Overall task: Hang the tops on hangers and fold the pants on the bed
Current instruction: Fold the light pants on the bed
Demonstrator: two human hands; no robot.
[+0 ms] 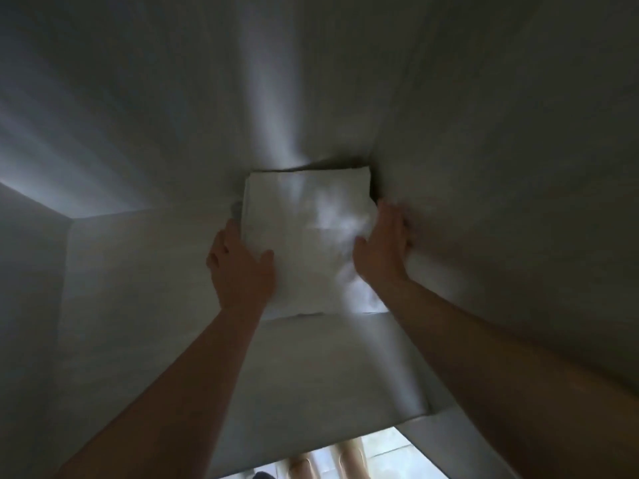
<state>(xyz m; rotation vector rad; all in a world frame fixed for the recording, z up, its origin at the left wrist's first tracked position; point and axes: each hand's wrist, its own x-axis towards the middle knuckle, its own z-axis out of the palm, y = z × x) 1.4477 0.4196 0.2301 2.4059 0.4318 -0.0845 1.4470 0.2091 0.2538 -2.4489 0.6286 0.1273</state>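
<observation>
- The pale grey cupboard compartment (138, 98) fills almost the whole view. Its smooth panels are on the left, on the right and at the back, and the light inside is dim.
- The shelf board (328, 368) runs from the lower middle of the view towards the back, between the two forearms.
- The folded white garment (304, 236) is deep in the compartment, at the far end of the shelf board. It looks like a flat, nearly square packet. It is blurred, so I cannot tell whether it is pants or a top, or whether it already lies fully on the board.
- The left hand (242, 261) holds the left edge of the garment, with the thumb on top. Its fingers go along and under the edge and are partly hidden.
- The right hand (382, 243) holds the right edge in the same way, thumb on top, fingers up along the side, close to the right panel.
- The hands are apart, with the garment between them.
- A strip of light tiled floor (390, 447) shows under the front of the shelf, with bare feet (349, 458) on it.
</observation>
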